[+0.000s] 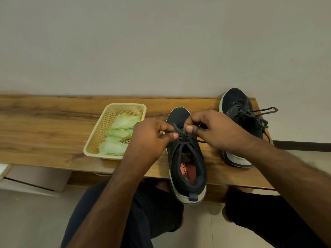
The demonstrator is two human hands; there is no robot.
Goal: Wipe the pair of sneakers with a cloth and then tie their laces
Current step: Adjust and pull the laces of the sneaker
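Note:
A dark sneaker with a white sole [186,163] stands on the wooden bench [44,122], toe toward the wall and heel over the front edge. My left hand [152,138] and my right hand [213,129] meet above its tongue, each pinching a strand of its dark lace [178,130]. The second dark sneaker [240,111] lies at the bench's right end with its lace in a tied bow. Light green cloths [118,135] lie folded in a beige basket.
The beige plastic basket [100,129] sits left of my hands on the bench. A plain wall rises right behind the bench. My knees are below the front edge. A pale box [35,178] stands on the floor at the lower left.

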